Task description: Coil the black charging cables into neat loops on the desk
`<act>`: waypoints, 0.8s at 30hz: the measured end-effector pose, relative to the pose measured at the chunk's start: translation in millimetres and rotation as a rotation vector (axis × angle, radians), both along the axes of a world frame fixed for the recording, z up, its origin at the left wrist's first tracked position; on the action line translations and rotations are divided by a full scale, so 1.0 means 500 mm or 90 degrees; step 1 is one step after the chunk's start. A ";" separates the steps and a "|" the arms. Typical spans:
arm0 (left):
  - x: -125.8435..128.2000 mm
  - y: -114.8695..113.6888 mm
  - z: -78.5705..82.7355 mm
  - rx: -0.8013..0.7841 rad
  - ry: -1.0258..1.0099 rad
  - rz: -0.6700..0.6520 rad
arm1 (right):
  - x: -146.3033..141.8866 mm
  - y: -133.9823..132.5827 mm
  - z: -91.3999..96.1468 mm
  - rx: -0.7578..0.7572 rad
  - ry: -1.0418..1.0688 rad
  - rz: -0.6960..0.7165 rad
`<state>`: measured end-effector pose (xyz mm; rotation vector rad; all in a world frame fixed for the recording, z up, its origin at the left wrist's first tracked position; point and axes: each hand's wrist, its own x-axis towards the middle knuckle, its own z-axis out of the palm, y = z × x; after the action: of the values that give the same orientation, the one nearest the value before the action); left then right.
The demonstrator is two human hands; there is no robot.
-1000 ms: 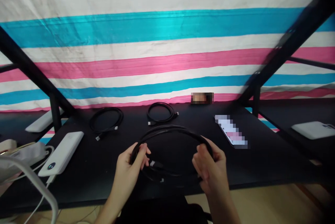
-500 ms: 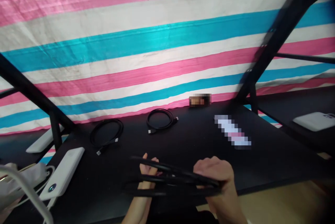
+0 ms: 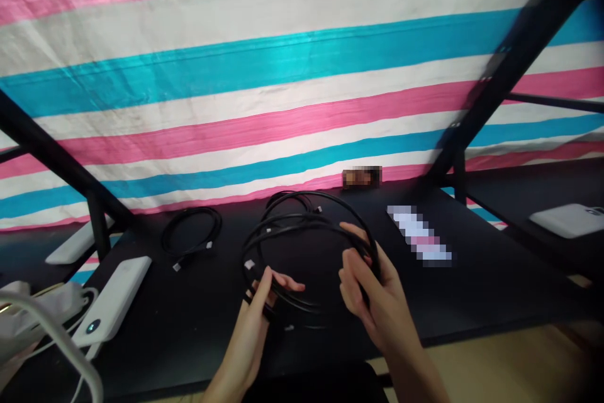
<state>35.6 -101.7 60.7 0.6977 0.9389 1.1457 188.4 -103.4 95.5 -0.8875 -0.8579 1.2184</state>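
I hold a black cable [image 3: 302,220] coiled into large loops above a black table [image 3: 472,290]. My left hand [image 3: 267,293] pinches the lower left part of the loops, fingers closed around the strands. My right hand [image 3: 370,283] grips the right side of the coil with its fingers wrapped round it. The loops stand tilted up toward me, and a silver plug end [image 3: 249,263] hangs at the left side of the coil.
A coiled black cable [image 3: 191,233] lies at the back left, and another is partly hidden behind the held loops. A white power bank [image 3: 113,299] with a lit dot lies at the left. A phone [image 3: 419,234] lies at the right. A striped cloth hangs behind.
The coil, flat and low half a second ago, is now tilted upright and lifted higher. My left hand shifted to the lower left strands; my right hand turned with the coil.
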 end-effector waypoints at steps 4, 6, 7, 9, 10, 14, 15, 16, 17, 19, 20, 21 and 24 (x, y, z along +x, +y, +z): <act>-0.018 -0.008 0.012 0.014 -0.026 0.001 | -0.011 0.014 0.001 -0.002 -0.105 -0.062; -0.027 -0.010 0.015 0.022 -0.027 -0.004 | -0.012 0.017 -0.004 0.000 -0.152 -0.083; -0.030 -0.010 0.016 0.025 -0.033 -0.002 | -0.011 0.017 -0.006 0.000 -0.172 -0.094; -0.038 -0.010 0.016 0.023 -0.040 0.006 | -0.009 0.017 -0.010 0.001 -0.220 -0.124; -0.041 -0.010 0.015 0.015 -0.036 0.010 | -0.009 0.016 -0.010 0.002 -0.253 -0.137; -0.051 -0.008 0.005 -0.014 0.016 -0.012 | -0.009 0.013 -0.006 0.004 -0.394 -0.140; -0.052 -0.008 0.001 -0.014 0.023 -0.018 | -0.009 0.012 -0.005 0.009 -0.417 -0.131; -0.053 -0.008 -0.002 -0.011 0.027 -0.023 | -0.010 0.012 -0.004 0.020 -0.432 -0.122; -0.054 -0.007 -0.006 -0.007 0.028 -0.022 | -0.010 0.011 -0.005 0.034 -0.442 -0.114; -0.055 -0.007 -0.012 0.004 0.031 -0.016 | -0.012 0.010 -0.008 0.065 -0.451 -0.106; -0.056 -0.007 -0.015 0.009 0.032 -0.013 | -0.014 0.010 -0.011 0.078 -0.450 -0.104; -0.057 -0.007 -0.017 0.014 0.034 -0.011 | -0.015 0.010 -0.013 0.087 -0.445 -0.105; -0.061 -0.010 -0.021 0.025 0.033 -0.003 | -0.021 0.012 -0.018 0.088 -0.418 -0.112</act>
<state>5.3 -106.8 50.2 0.7637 0.9594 1.1502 178.1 -97.4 86.4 -1.2444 -1.3330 0.6997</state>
